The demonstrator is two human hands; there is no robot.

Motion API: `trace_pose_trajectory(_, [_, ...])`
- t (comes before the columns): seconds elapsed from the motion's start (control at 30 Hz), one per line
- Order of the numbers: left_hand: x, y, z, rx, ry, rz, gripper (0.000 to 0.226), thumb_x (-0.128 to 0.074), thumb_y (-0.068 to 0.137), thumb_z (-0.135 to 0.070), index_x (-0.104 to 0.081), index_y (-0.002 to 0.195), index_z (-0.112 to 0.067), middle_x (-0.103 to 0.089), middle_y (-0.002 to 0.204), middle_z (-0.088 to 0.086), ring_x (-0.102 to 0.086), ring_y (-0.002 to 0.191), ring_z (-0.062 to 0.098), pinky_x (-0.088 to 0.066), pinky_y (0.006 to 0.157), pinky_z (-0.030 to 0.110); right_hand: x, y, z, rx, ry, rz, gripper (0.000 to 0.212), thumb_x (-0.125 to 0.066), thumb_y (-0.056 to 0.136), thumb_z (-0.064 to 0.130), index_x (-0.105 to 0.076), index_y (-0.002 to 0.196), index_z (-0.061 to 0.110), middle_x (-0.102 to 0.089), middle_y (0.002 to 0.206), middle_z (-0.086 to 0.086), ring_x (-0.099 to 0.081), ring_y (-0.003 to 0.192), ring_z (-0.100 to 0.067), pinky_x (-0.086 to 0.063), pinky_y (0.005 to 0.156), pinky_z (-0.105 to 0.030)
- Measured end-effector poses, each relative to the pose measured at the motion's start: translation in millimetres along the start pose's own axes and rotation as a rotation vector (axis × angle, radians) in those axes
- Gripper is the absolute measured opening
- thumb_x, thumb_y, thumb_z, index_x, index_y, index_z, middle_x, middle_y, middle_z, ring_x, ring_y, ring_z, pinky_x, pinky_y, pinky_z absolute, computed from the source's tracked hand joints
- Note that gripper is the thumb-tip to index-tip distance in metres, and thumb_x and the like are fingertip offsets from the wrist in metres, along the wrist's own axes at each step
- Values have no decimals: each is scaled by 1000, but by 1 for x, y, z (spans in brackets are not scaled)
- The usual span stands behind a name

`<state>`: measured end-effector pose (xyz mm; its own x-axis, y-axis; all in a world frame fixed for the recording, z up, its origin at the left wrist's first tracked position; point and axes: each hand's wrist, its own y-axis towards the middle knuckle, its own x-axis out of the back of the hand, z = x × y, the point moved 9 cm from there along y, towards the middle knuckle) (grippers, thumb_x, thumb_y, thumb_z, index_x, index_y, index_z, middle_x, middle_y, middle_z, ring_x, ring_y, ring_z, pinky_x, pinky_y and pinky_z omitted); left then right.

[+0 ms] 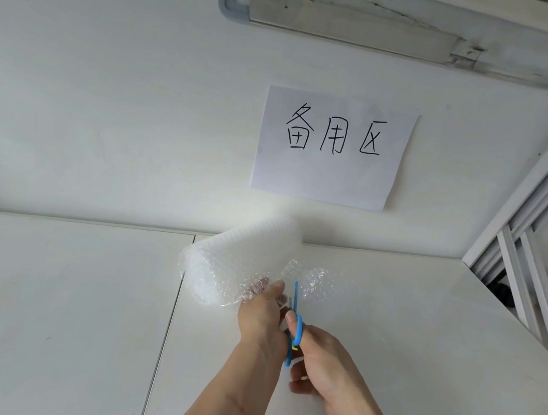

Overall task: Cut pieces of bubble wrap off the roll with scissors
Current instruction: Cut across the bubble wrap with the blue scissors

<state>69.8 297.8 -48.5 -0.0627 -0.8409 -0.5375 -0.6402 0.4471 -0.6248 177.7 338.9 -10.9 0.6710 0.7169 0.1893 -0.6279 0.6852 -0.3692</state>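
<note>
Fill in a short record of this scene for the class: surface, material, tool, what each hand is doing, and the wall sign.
surface: white table
material: bubble wrap roll, held up off the table
tool: blue scissors, blades pointing into the wrap
left hand: grips the roll's near edge
right hand: works the scissors
wall sign: handwritten paper

One legible text is present: a white paper sheet [333, 149] fixed to the white wall [106, 100] carries three large handwritten characters in black marker, reading 备用区. The characters run in a single horizontal row across the upper half of the sheet. No other label, brand, number or sign can be read anywhere in view.
</note>
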Motion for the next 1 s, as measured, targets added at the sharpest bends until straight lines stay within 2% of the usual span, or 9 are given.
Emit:
trace_pose_trajectory(0.13, [2, 0, 4, -4, 11, 11, 15, -72, 82, -12, -62, 82, 0, -54, 73, 9, -50, 66, 25, -45, 57, 32, 3, 0, -1, 17, 22, -16, 47, -60, 89, 55, -71, 92, 9, -65, 74, -3, -51, 50, -13, -58, 57, -28])
trace_pose_trajectory(0.27, [5, -2, 4, -35, 31, 34, 22, -67, 84, -5, -57, 64, -3, -48, 58, 7, -44, 54, 22, -39, 53, 29, 2, 0, -1, 22, 28, 1, 45, -61, 88, 55, -71, 91, 12, -64, 74, -2, -51, 52, -13, -55, 56, -27])
trace_pose_trajectory(0.4, [7, 0, 4, -45, 19, 35, 16, -67, 84, -5, -60, 70, -2, -50, 61, 8, -47, 60, 22, -41, 60, 33, 1, 1, -1, 14, 16, 15, 47, -61, 87, 58, -72, 93, 13, -61, 72, 0, -49, 52, -15, -52, 54, -25])
trace_pose_trajectory(0.63, [6, 0, 4, -70, -3, 44, 23, -66, 86, -3, -57, 65, -2, -49, 59, 7, -45, 56, 21, -39, 56, 30, 3, 8, -2, 44, -55, -8, 52, -58, 87, 59, -70, 92, 9, -55, 69, -2, -43, 49, -14, -45, 49, -24])
trace_pose_trajectory(0.7, [5, -2, 4, -72, -11, 34, 23, -65, 87, -3, -57, 65, -2, -50, 60, 7, -45, 55, 20, -39, 55, 29, 3, 8, -3, 63, -77, -18, 51, -58, 88, 59, -69, 87, 9, -53, 66, -1, -42, 48, -14, -42, 47, -24])
trace_pose_trajectory(0.8, [4, -3, 5, -67, -34, 39, 9, -65, 87, -3, -63, 80, 2, -56, 67, 9, -52, 62, 22, -44, 57, 29, 4, 9, -4, 76, -58, -26, 41, -60, 89, 54, -67, 74, 17, -51, 60, 2, -40, 48, -13, -39, 46, -24])
trace_pose_trajectory(0.93, [8, -5, 5, -92, 70, 30, 6, -68, 85, -8, -66, 86, -3, -55, 64, 6, -50, 53, 21, -42, 44, 24, 6, 12, -4, 70, 2, -18, 42, -63, 85, 58, -66, 74, 18, -57, 72, -5, -39, 51, -14, -39, 47, -24])
trace_pose_trajectory(1.0, [9, -6, 5, -91, 95, 22, 7, -68, 85, -10, -66, 87, -4, -51, 58, 6, -45, 47, 20, -38, 40, 22, 5, 14, -2, 54, 45, 4, 41, -64, 84, 59, -64, 78, 18, -53, 69, -4, -38, 48, -14, -37, 46, -24])
